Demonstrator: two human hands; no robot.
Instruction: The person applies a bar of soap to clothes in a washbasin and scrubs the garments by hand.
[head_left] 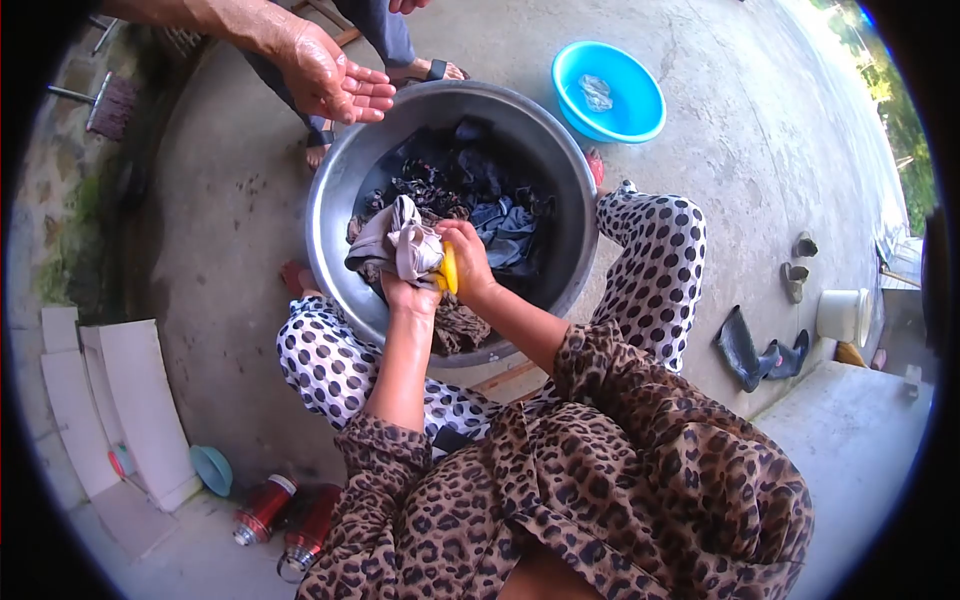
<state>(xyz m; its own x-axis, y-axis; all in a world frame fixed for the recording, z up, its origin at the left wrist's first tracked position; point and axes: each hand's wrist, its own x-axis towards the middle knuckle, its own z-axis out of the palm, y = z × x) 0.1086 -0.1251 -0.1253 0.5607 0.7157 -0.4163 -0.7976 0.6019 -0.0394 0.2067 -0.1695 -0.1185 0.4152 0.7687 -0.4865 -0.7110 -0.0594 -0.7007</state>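
A pale mauve-grey cloth (405,245) is bunched up over the large metal basin (345,165). Beneath it my left hand (410,296) has its fingers curled around the cloth, partly hidden by its folds. Close beside it, my right hand (468,262) is closed on a small bright yellow object (448,270), pressed against the cloth; its kind is hard to make out. In the basin lie wet dark clothes (440,165), a blue-grey garment (503,228) and a brown patterned fabric (460,330).
Another person's open hand (335,80) reaches over the basin's far left rim. At the back right stands a light-blue basin (628,108) with a whitish clump inside. Boots (740,350), a white bucket (843,315), red thermos flasks (265,508) and a brush (112,105) are around.
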